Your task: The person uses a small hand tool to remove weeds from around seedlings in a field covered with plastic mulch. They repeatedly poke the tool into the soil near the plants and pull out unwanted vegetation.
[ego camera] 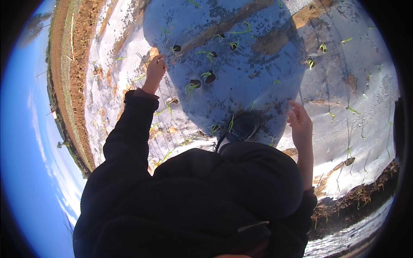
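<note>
My left hand point(156, 71) hangs over the plastic mulch film point(371, 93), its fingers bent together near a planting hole point(176, 48); whether it pinches anything I cannot tell. On the other side my right hand point(298, 121) is raised above the film with fingers loosely curled and apart, and nothing shows in it. Between the hands, in my shadow, green seedlings point(206, 74) stand or lean at several dark holes. One seedling leaf point(242, 31) lies curved farther up. My dark shoe point(245, 125) is on the film, close to a thin green seedling point(231, 123).
More seedlings point(353, 110) dot the sunlit film at the right. A soil furrow point(355, 201) runs along the lower right, with another film-covered bed point(351, 237) beyond it. Bare brown soil point(79, 80) borders the film at the left. Dirt patches point(271, 42) lie on the film.
</note>
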Action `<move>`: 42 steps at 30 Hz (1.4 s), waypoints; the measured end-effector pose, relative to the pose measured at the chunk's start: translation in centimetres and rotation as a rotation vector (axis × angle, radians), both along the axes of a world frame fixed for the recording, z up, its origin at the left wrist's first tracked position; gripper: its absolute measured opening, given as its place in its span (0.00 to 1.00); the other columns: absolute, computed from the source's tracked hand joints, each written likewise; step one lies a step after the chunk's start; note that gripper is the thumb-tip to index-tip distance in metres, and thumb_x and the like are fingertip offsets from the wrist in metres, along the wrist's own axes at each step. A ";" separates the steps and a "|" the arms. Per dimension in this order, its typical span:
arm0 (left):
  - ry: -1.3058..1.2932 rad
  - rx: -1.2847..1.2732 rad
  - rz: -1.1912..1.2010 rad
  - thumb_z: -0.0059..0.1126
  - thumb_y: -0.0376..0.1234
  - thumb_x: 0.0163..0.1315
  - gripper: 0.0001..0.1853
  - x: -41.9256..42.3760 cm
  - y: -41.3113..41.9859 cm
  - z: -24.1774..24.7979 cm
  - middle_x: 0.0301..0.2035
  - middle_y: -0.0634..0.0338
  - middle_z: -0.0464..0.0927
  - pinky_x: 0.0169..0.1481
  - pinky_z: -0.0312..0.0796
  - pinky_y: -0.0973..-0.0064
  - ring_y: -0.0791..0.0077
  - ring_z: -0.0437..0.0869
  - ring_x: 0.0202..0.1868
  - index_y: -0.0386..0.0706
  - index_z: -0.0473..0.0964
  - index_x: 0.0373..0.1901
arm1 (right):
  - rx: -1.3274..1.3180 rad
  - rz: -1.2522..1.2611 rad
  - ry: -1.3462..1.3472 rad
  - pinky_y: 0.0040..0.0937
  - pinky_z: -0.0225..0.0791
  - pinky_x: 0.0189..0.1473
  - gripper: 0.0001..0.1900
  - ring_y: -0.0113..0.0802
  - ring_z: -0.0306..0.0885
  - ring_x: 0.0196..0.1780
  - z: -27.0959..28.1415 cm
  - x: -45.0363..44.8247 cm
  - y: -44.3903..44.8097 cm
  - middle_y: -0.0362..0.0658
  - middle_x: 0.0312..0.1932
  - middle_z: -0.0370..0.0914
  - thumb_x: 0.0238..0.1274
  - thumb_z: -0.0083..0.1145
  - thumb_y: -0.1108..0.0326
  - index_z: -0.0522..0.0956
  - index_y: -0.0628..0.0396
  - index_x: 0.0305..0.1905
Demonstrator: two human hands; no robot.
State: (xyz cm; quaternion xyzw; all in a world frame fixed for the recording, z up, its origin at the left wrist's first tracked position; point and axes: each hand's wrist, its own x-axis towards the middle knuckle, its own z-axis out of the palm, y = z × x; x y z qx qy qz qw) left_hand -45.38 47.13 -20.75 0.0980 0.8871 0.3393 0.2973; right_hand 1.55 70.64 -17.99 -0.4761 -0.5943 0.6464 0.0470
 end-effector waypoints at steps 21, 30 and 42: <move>0.645 -0.220 -0.766 0.50 0.35 0.60 0.12 -4.5 9.6 -2.8 0.32 0.46 0.80 0.40 0.72 0.56 0.47 0.81 0.36 0.48 0.77 0.43 | 0.006 -0.020 -0.012 0.20 0.64 0.35 0.16 0.22 0.70 0.32 0.5 0.4 0.0 0.36 0.32 0.73 0.65 0.52 0.64 0.75 0.55 0.55; 0.319 -0.252 -0.754 0.51 0.35 0.58 0.13 -3.1 9.6 -1.8 0.34 0.50 0.81 0.43 0.72 0.62 0.53 0.81 0.38 0.46 0.78 0.44 | -0.034 -0.011 -0.020 0.23 0.67 0.40 0.16 0.23 0.71 0.35 0.2 -0.1 -0.3 0.39 0.34 0.74 0.66 0.52 0.65 0.74 0.55 0.55; 0.665 -0.651 -0.994 0.43 0.34 0.61 0.13 -2.6 12.4 0.6 0.38 0.51 0.81 0.45 0.72 0.57 0.50 0.80 0.42 0.48 0.76 0.43 | -0.041 -0.005 -0.024 0.24 0.69 0.41 0.15 0.23 0.72 0.37 0.4 -0.3 -0.1 0.40 0.35 0.75 0.66 0.51 0.65 0.74 0.56 0.55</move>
